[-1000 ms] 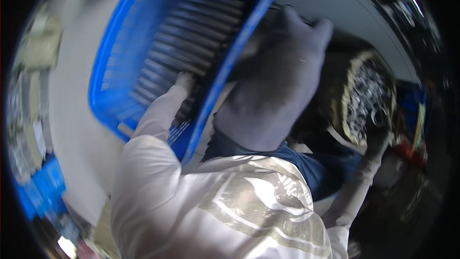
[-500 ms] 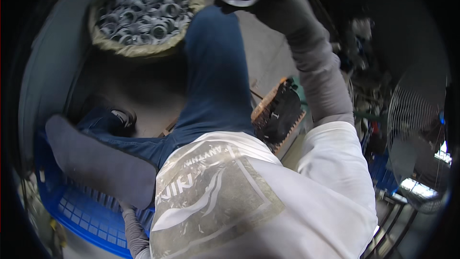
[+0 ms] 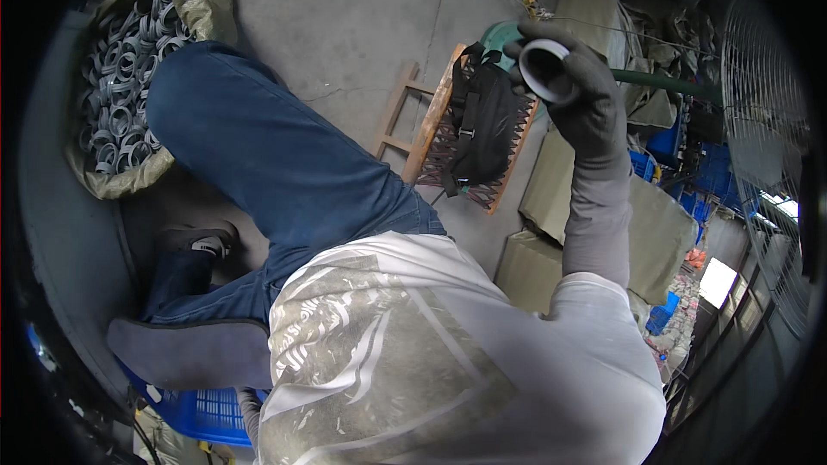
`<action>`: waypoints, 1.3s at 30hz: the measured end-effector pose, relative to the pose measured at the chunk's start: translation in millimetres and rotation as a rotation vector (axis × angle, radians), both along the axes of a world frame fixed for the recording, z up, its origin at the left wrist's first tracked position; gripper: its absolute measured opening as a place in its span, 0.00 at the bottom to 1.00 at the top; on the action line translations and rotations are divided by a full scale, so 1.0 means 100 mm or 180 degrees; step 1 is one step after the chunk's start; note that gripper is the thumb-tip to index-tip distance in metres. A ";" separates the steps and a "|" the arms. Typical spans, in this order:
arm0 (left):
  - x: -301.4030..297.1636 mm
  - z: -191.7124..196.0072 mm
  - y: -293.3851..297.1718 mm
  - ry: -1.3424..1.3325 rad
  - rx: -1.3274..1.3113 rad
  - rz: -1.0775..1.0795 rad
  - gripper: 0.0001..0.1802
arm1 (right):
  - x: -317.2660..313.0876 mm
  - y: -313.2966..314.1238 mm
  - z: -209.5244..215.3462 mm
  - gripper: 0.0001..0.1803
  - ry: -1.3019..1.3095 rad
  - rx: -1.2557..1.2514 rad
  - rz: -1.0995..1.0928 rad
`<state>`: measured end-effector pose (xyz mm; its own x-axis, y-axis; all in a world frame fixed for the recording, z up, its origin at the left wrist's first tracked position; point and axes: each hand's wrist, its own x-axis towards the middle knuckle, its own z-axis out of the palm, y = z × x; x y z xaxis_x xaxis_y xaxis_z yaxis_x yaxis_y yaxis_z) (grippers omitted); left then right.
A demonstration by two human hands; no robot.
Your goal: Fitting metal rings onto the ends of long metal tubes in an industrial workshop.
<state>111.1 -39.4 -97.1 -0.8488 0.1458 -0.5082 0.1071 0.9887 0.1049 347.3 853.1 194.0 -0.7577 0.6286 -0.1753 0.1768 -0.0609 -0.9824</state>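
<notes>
Raised at the upper right, my right hand (image 3: 590, 90) wears a dark grey glove. Its fingers are closed round a grey plastic-looking ring (image 3: 527, 77), whose open side faces me. Only a grey sleeve (image 3: 250, 409) of my left arm shows at the lower left, beside a blue basket (image 3: 215, 418). A long grey pad with rounded ends (image 3: 185, 355) covers the view above it, so my left fingers are hidden. Many similar grey rings (image 3: 121, 86) fill a woven sack (image 3: 207, 9) at the upper left, by my knee.
A black bag (image 3: 487, 120) lies on a wooden-framed stool (image 3: 428, 125) on the concrete floor. Behind my right arm are pale olive wrapped bundles (image 3: 551, 189). A large wire fan guard (image 3: 762, 120) stands at the far right, with blue crates (image 3: 711, 168) nearby.
The view has swung, so the sack now appears farther left and more floor shows. My right hand, still holding the ring, has moved right and lower in the picture.
</notes>
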 end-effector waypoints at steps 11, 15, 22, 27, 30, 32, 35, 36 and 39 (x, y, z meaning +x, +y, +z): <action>-0.27 2.54 1.41 0.1595 0.0904 0.1023 0.36 | -2.54 -0.99 -0.52 0.23 0.0868 -0.0601 0.2113; -0.29 3.19 3.07 0.2394 0.0409 -0.0217 0.34 | -3.41 -2.21 -0.52 0.18 0.0993 0.0185 0.2974; -0.58 2.85 3.70 0.2013 0.0488 -0.0217 0.24 | -3.58 -3.35 -0.84 0.15 0.1984 0.1762 0.3091; -0.67 2.71 3.80 0.1754 0.0442 -0.0344 0.23 | -3.54 -3.51 -0.94 0.16 0.1867 0.0696 0.3020; -0.73 2.66 3.86 0.1779 0.0201 -0.0480 0.24 | -3.53 -3.51 -0.98 0.15 0.1764 0.1240 0.2838; -0.75 2.63 3.90 0.1773 0.0120 -0.0549 0.24 | -3.51 -3.57 -1.07 0.13 0.1969 0.2192 0.2693; -0.71 2.60 3.93 0.1649 0.0062 -0.0426 0.24 | -3.39 -3.68 -1.13 0.11 0.2054 0.2270 0.2316; -0.70 2.60 3.89 0.1584 0.0012 -0.0468 0.23 | -3.42 -3.64 -1.12 0.29 0.1760 0.1683 0.3025; -0.73 2.56 3.90 0.1788 0.0081 -0.0658 0.24 | -3.46 -3.63 -1.12 0.30 0.0088 -0.0653 0.2825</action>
